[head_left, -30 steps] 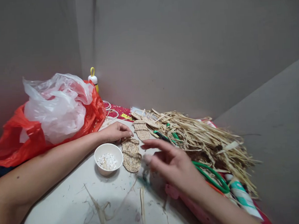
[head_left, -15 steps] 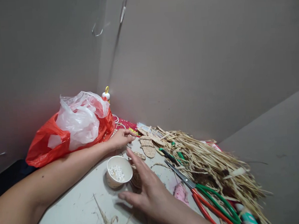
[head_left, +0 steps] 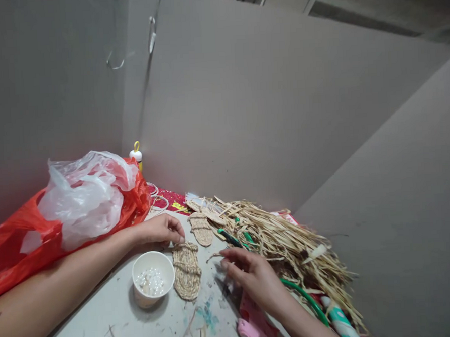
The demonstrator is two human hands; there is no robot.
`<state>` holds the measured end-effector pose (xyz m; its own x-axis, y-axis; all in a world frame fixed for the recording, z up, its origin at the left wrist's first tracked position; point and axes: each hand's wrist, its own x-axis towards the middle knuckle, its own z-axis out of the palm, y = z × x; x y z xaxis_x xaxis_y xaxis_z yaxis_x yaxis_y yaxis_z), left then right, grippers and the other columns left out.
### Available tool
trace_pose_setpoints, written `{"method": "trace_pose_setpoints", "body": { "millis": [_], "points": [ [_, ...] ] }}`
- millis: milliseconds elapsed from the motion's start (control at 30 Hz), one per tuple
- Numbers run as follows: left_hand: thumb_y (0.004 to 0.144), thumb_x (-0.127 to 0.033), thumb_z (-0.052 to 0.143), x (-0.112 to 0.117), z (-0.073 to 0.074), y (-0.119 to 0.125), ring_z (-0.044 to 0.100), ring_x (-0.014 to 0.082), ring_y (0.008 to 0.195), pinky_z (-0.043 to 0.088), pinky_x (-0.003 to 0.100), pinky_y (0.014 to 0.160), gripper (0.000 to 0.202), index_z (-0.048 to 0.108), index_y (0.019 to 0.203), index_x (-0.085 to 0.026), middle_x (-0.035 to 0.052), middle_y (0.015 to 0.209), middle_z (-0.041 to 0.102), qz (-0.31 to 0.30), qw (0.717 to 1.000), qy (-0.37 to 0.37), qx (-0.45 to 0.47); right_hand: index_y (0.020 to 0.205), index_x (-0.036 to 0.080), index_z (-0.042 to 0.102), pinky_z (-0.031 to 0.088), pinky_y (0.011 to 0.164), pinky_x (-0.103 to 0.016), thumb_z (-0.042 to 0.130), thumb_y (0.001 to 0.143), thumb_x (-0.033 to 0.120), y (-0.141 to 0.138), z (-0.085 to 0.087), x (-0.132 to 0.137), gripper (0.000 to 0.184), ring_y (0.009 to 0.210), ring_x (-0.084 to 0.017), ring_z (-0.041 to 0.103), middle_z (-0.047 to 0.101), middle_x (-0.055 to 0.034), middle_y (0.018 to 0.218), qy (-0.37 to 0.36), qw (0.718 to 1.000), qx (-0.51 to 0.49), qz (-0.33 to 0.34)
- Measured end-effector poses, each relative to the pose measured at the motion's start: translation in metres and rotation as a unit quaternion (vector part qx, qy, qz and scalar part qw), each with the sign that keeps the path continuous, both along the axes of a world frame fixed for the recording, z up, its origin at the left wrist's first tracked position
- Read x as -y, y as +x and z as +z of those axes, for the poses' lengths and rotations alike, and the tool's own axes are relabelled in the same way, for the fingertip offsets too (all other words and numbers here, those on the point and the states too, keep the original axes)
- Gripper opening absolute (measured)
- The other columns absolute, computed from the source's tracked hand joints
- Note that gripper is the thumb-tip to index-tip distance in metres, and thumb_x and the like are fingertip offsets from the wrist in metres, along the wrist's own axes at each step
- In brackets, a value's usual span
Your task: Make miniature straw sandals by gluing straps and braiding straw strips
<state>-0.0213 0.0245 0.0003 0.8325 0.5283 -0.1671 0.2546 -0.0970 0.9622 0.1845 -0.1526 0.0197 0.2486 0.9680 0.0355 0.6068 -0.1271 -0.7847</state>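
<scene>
My left hand (head_left: 158, 231) rests on the table with its fingers curled down, the tips pressing the top end of a small woven straw sandal (head_left: 186, 271). A white cup of pearl beads (head_left: 153, 279) stands just left of that sandal. My right hand (head_left: 249, 277) hovers low to the right of the sandal, fingers bent and loosely apart, above the scissors (head_left: 299, 293) with green handles; I cannot see anything in it. A second woven sandal (head_left: 201, 228) lies a little farther back.
A heap of dry straw strips (head_left: 289, 245) fills the right of the table. A red and white plastic bag (head_left: 72, 206) sits at the left, a small yellow-capped bottle (head_left: 136, 156) behind it. Grey partition walls close in. A pink object (head_left: 252, 328) lies near the front.
My right hand has drawn back from the cup and sandal to the right, over the scissors. My left hand stayed at the sandal's top. The camera has tilted.
</scene>
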Motion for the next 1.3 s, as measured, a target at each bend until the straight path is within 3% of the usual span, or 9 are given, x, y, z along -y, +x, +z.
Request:
{"method": "trace_pose_setpoints", "body": {
  "millis": [133,300,500,700,800,933,1133,1300],
  "points": [
    [0.057,-0.030,0.075,0.000,-0.001,0.000,0.043,0.0062,0.042,0.029,0.018,0.040,0.031,0.065,0.082,-0.014,-0.0053,0.054,0.054,-0.011,0.999,0.024,-0.034,0.091,0.014,0.068,0.045,0.054,-0.025,0.058,0.075,0.026,-0.010,-0.017,-0.029,0.023,0.058,-0.014,0.058,0.067,-0.0046,0.075,0.004,1.000,0.001,0.026],
    [0.059,-0.029,0.072,0.004,-0.002,0.001,0.045,0.0069,0.042,0.032,0.018,0.042,0.023,0.065,0.076,-0.014,-0.0053,0.049,0.054,-0.018,1.000,-0.003,-0.015,0.091,0.014,0.068,0.041,0.053,-0.023,0.058,0.071,0.019,-0.019,-0.028,-0.049,0.023,0.054,-0.012,0.052,0.065,-0.0019,0.070,-0.007,0.997,0.046,0.055],
    [0.058,-0.028,0.074,0.003,-0.005,0.001,0.050,0.0078,0.045,0.038,0.020,0.047,0.025,0.066,0.077,-0.014,-0.0044,0.053,0.058,-0.036,0.999,-0.018,0.000,0.070,0.015,0.066,0.035,0.055,-0.023,0.057,0.070,0.017,-0.025,-0.033,-0.052,0.009,0.057,-0.012,0.047,0.057,0.0016,0.059,0.014,0.994,0.074,0.073],
    [0.059,-0.027,0.074,0.002,-0.009,0.002,0.051,0.0076,0.047,0.040,0.019,0.049,0.024,0.065,0.078,-0.015,-0.0045,0.054,0.058,-0.051,0.998,-0.026,0.004,0.076,0.015,0.058,0.035,0.054,-0.022,0.059,0.065,0.014,-0.027,-0.036,-0.048,0.011,0.055,-0.011,0.046,0.053,0.0040,0.060,0.002,0.998,-0.040,0.054],
    [0.059,-0.027,0.074,0.003,-0.011,0.004,0.050,0.0071,0.046,0.038,0.019,0.048,0.024,0.065,0.078,-0.014,-0.0051,0.052,0.057,-0.051,0.998,-0.026,0.018,0.070,0.016,0.056,0.036,0.054,-0.022,0.059,0.064,0.014,-0.027,-0.038,-0.049,0.007,0.055,-0.011,0.046,0.052,0.0041,0.059,0.012,0.998,-0.049,0.049],
    [0.060,-0.027,0.074,0.004,-0.013,0.006,0.046,0.0061,0.044,0.035,0.019,0.045,0.023,0.062,0.074,-0.014,-0.0059,0.051,0.054,-0.036,0.997,-0.051,0.053,0.080,0.015,0.060,0.042,0.059,-0.025,0.061,0.065,0.019,-0.024,-0.042,-0.052,0.015,0.060,-0.014,0.053,0.059,0.0008,0.066,0.037,0.997,-0.065,0.035],
    [0.060,-0.028,0.074,0.003,-0.012,0.007,0.050,0.0070,0.047,0.039,0.021,0.050,0.026,0.060,0.076,-0.014,-0.0047,0.053,0.057,-0.016,0.996,-0.064,0.055,0.092,0.015,0.065,0.045,0.058,-0.028,0.058,0.073,0.029,-0.013,-0.023,-0.043,0.025,0.061,-0.016,0.057,0.067,-0.0056,0.079,0.047,0.999,0.003,0.005],
    [0.066,-0.031,0.072,0.001,-0.005,0.005,0.053,0.0085,0.050,0.041,0.023,0.052,0.035,0.062,0.094,-0.014,-0.0028,0.060,0.059,0.013,0.998,-0.046,0.028,0.083,0.017,0.068,0.047,0.067,-0.030,0.057,0.077,0.029,-0.011,0.002,-0.018,0.017,0.070,-0.018,0.060,0.069,-0.0074,0.082,0.091,0.995,0.044,0.012]
  ]
}}
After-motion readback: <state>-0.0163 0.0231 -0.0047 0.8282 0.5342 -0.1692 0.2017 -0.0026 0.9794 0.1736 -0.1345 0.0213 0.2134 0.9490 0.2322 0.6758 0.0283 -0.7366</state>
